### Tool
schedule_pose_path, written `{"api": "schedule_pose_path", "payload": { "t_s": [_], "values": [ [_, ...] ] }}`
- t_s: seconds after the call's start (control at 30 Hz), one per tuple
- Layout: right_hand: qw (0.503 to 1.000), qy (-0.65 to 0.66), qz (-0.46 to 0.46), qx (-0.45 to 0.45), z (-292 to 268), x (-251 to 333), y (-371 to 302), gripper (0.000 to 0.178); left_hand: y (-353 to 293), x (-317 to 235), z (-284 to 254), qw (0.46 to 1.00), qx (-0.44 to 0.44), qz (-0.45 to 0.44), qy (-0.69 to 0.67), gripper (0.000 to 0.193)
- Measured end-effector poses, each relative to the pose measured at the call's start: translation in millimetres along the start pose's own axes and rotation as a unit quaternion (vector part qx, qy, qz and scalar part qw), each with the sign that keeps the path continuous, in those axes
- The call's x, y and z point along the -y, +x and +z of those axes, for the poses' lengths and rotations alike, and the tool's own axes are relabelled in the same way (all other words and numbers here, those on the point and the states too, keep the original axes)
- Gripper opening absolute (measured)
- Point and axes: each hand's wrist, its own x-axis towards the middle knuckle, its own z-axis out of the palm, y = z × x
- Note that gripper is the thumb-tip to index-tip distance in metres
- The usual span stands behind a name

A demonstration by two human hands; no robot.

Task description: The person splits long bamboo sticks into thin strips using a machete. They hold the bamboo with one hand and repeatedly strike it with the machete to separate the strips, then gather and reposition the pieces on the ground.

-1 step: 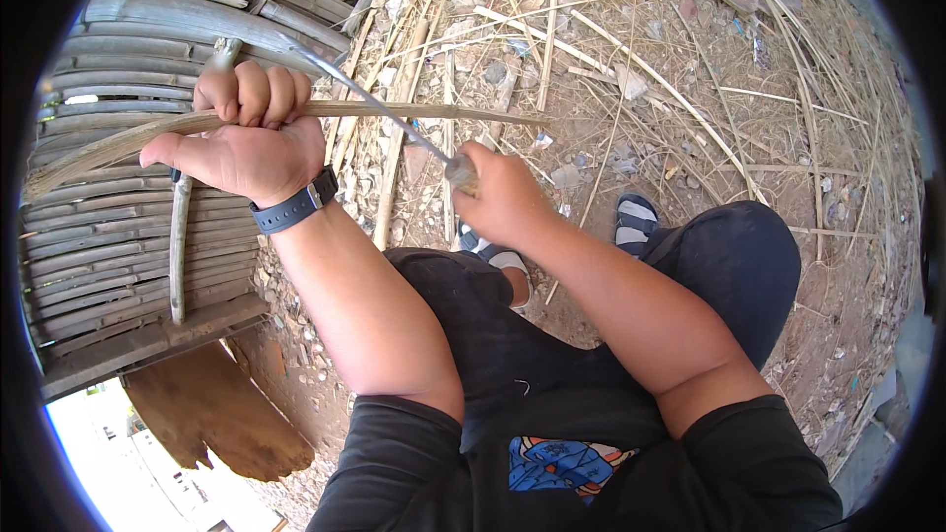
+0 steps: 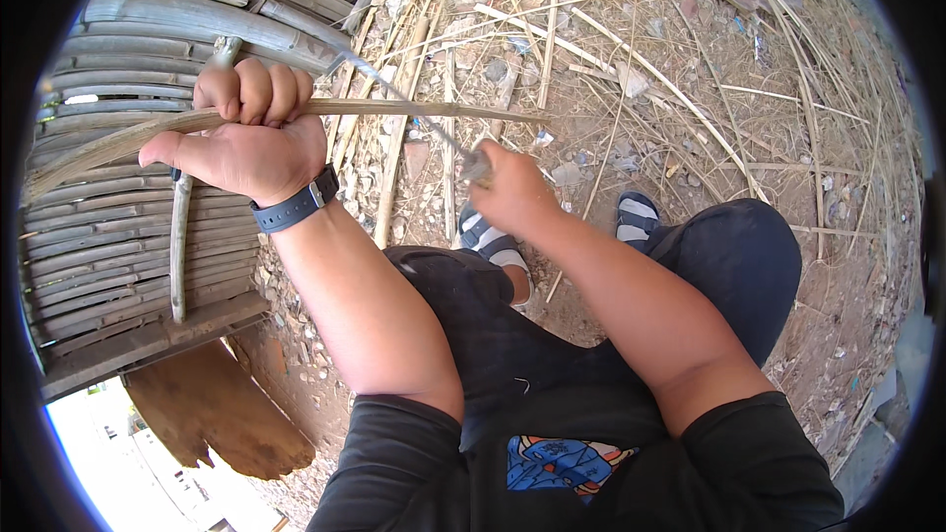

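A long, thin bamboo strip (image 2: 384,107) runs crosswise in front of me, its tapered end to the right. My left hand (image 2: 251,138) has its fingers wrapped round the strip, with the thumb stretched out to the left and a dark watch on the wrist. In my right hand (image 2: 514,189) is the handle (image 2: 477,167) of a knife. Its narrow blade (image 2: 379,77), smeared by motion, slants up to the left and crosses the strip to the right of my left hand. Whether the edge bites into the strip I cannot tell.
A bamboo slat wall (image 2: 108,236) stands at the left, a short pole (image 2: 179,256) against it. Cut bamboo strips (image 2: 665,89), straw and stones litter the ground. A brown sheet (image 2: 212,414) lies lower left; my sandalled feet (image 2: 637,222) are below.
My right hand and the knife have shifted slightly to the right along the strip. My left hand and the strip have hardly moved.
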Motion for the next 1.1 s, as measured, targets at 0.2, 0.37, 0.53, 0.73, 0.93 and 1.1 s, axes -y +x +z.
{"api": "schedule_pose_path", "payload": {
  "t_s": [0.2, 0.37, 0.53, 0.73, 0.93, 1.1],
  "values": [
    [0.994, -0.084, 0.072, -0.008, 6.0, -30.3, 12.0, 0.040, 4.7, -4.6, -12.4, 0.991, -0.107, 0.035, 0.075, 0.087],
    [0.999, -0.047, -0.008, 0.012, -3.1, 26.2, -7.6, 0.042, 4.2, -2.5, -3.9, 0.993, -0.099, 0.022, 0.056, 0.086],
    [0.999, 0.013, 0.014, -0.040, 7.9, -42.0, 7.4, 0.044, 2.9, -1.6, -3.9, 0.995, -0.075, 0.010, 0.058, 0.087],
    [0.995, -0.053, 0.083, -0.010, 9.1, -30.1, 7.8, 0.049, 5.8, -6.5, -19.0, 0.994, -0.087, 0.023, 0.062, 0.086],
    [0.995, -0.068, -0.075, 0.017, 0.5, 25.6, -6.6, 0.041, 5.6, -7.4, -11.5, 0.999, -0.034, 0.003, 0.033, 0.086],
    [0.989, -0.105, 0.095, -0.053, 4.6, -98.2, 23.5, 0.040, 0.2, -2.3, 3.0, 0.991, -0.106, 0.020, 0.083, 0.086]
  ]
}}
